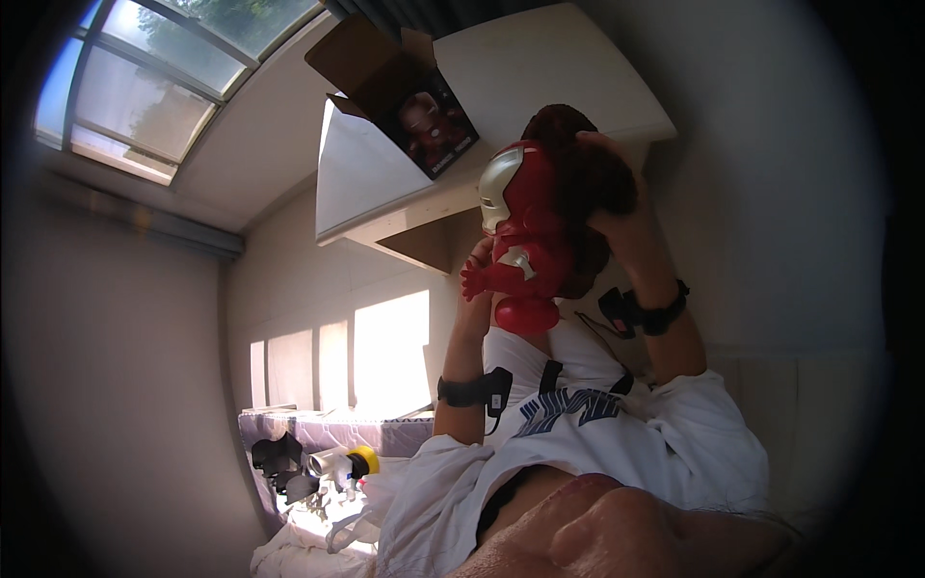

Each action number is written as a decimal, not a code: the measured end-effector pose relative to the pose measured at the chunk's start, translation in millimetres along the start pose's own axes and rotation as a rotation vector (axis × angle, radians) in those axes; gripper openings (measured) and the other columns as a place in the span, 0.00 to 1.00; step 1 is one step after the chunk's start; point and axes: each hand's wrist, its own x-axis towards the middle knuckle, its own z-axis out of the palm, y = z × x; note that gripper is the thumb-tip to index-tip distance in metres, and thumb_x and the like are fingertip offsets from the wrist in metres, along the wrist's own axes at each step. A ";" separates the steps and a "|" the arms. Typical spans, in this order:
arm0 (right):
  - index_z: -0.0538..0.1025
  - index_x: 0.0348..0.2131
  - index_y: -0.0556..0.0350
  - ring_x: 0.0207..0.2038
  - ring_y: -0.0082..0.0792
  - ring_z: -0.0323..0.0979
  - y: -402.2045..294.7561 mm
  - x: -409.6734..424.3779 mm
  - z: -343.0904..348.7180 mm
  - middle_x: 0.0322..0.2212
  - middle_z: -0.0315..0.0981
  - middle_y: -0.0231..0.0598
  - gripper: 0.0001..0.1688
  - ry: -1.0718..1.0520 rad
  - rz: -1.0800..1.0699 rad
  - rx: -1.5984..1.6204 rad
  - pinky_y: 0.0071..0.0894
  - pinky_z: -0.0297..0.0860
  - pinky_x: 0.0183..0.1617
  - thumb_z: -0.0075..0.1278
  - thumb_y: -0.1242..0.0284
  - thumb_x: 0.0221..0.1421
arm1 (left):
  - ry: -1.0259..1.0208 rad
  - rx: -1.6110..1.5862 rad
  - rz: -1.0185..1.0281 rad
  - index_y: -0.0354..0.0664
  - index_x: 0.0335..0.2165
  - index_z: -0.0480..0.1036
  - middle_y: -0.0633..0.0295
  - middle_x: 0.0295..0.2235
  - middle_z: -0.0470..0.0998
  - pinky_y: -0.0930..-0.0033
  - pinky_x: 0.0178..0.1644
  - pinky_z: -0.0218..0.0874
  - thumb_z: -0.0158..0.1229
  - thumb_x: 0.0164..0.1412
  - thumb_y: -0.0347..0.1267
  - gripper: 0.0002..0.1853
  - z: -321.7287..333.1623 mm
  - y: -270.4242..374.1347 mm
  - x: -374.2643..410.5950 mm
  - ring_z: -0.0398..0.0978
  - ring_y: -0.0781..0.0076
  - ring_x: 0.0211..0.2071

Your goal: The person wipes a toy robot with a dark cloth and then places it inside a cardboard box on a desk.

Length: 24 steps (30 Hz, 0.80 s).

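Note:
A red toy figure (531, 195) with a gold faceplate is held up in front of me, above my lap and near the table's front edge. My left hand (479, 256) grips it from the left side, mostly hidden behind its outstretched arm. Against the figure's back lies a dark reddish-brown fuzzy cloth (596, 177), bunched up; its exact kind is hard to tell in the shadow. My right hand (618, 217) is wrapped around this cloth, with fingers showing above and below it. Both wrists carry black strapped-on devices.
A white table (549, 65) stands ahead, bearing an open cardboard box (433, 130) printed with a similar figure. At the lower left, a mattress (340, 433) holds a white-and-yellow object (343, 462) and several dark items (278, 459). A window (166, 79) is at the upper left.

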 end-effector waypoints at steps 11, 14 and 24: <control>0.71 0.51 0.55 0.51 0.33 0.70 12.2 -7.1 13.8 0.46 0.72 0.39 0.32 0.367 -0.091 -0.268 0.32 0.65 0.58 0.57 0.85 0.44 | -0.073 0.270 0.163 0.31 0.53 0.66 0.58 0.41 0.78 0.68 0.49 0.69 0.67 0.55 0.35 0.31 70.6 47.9 -11.5 0.78 0.66 0.44; 0.71 0.52 0.54 0.51 0.34 0.70 9.7 -12.4 22.4 0.46 0.72 0.39 0.34 0.356 -0.094 -0.250 0.33 0.65 0.58 0.58 0.84 0.42 | 0.023 0.176 0.014 0.31 0.54 0.65 0.57 0.43 0.78 0.65 0.49 0.70 0.71 0.50 0.33 0.36 69.8 43.0 -7.8 0.78 0.65 0.44; 0.69 0.56 0.51 0.51 0.37 0.71 -9.1 -7.4 34.8 0.47 0.72 0.40 0.42 0.032 -0.102 -0.295 0.32 0.65 0.58 0.60 0.82 0.37 | 0.149 0.456 0.198 0.34 0.53 0.64 0.53 0.45 0.77 0.66 0.50 0.69 0.70 0.47 0.23 0.35 71.1 46.2 -6.6 0.77 0.63 0.45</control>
